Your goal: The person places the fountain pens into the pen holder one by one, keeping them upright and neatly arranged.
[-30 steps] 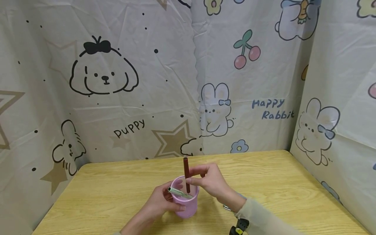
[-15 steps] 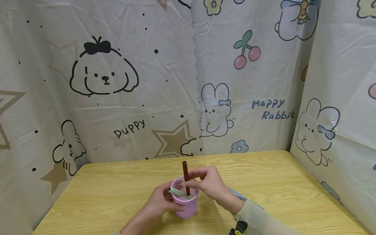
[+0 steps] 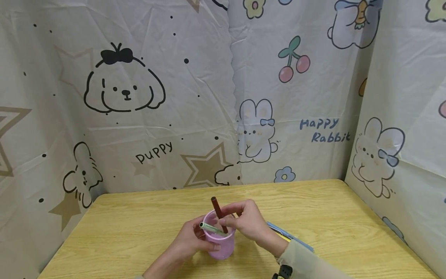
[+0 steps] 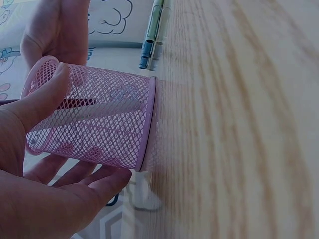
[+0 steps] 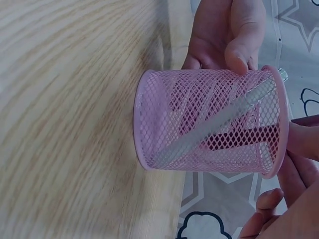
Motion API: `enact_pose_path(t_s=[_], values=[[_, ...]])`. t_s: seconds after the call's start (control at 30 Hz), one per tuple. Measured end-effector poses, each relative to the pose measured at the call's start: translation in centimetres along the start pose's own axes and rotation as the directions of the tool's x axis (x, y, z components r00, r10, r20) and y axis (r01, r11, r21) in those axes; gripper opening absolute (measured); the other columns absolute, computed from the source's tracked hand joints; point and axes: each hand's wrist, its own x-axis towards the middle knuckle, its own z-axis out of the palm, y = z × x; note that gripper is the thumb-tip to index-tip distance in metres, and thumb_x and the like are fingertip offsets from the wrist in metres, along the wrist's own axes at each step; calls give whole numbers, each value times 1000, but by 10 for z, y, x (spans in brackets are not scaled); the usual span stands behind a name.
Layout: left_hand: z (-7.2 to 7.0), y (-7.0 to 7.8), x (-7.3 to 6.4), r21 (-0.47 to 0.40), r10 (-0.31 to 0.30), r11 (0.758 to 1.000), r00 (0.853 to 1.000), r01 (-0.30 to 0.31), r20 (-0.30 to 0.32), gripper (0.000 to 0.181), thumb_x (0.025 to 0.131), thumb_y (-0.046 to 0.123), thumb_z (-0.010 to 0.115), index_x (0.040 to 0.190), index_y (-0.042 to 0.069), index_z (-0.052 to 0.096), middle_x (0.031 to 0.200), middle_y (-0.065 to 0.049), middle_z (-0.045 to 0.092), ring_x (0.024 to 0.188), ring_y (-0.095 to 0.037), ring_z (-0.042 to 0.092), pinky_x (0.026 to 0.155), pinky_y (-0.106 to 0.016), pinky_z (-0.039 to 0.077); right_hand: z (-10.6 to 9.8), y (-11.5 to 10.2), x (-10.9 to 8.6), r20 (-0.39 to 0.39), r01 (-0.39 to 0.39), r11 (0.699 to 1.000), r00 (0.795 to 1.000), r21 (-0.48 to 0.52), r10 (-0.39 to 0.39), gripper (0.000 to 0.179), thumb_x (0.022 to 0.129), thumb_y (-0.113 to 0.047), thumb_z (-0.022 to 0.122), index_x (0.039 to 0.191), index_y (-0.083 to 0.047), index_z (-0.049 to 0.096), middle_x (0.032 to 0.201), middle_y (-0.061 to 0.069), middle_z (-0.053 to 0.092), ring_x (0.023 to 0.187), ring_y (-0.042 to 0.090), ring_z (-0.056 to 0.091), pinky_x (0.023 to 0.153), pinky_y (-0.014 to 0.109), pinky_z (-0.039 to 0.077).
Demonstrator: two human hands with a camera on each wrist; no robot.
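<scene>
A pink mesh pen holder [image 3: 223,248] stands upright on the table. My left hand [image 3: 189,239] grips its left side, thumb across the front and fingers behind. In my right hand [image 3: 249,221], thumb and fingers pinch a dark red pen [image 3: 216,207] whose lower part is inside the holder, its top leaning left. Through the mesh in the right wrist view, that pen's lower end [image 5: 234,138] appears above the holder's bottom. A light green pen [image 3: 211,228] leans inside, one end sticking out over the left rim. The left wrist view shows the holder [image 4: 114,139] in the left hand's grasp.
Blue and yellow pens [image 3: 292,236] lie on the wooden table [image 3: 139,224], partly hidden by the right forearm. Green and blue pens [image 4: 151,35] show in the left wrist view. A printed cloth [image 3: 195,97] hangs behind the table and along its sides.
My right hand has lowered the dark red pen deeper into the holder, and its top has tilted left. The left hand stays put. More of the pens beside the right forearm now shows.
</scene>
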Motion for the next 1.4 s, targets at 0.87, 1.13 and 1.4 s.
enact_pose_path(t_s=[0.87,1.13,1.4], values=[[2,-3,1,-3,38,999,999,-38,-8,86,74,-9,91,150,-7,51,128,-19,69,120,-28,65,106,-34,50,-77,-13,-32,23,-41,955,999,-294,49,10,89,-10,84,99,-13,82,97,-1,77,85,22,56,69,25,38],[2,-3,0,3,40,999,999,-40,-7,86,74,-9,91,150,-6,51,128,-18,70,121,-29,64,109,-39,49,-107,-6,-43,10,-89,927,995,-363,99,12,90,-14,84,102,-12,82,94,-2,75,72,19,47,63,27,34],[2,-3,0,20,35,999,999,-34,-14,85,74,-8,91,150,-5,52,129,-17,69,122,-29,64,110,-44,48,-127,4,-52,-12,-129,899,991,-419,137,11,90,-12,84,101,-10,82,93,-3,74,82,24,53,66,28,37]])
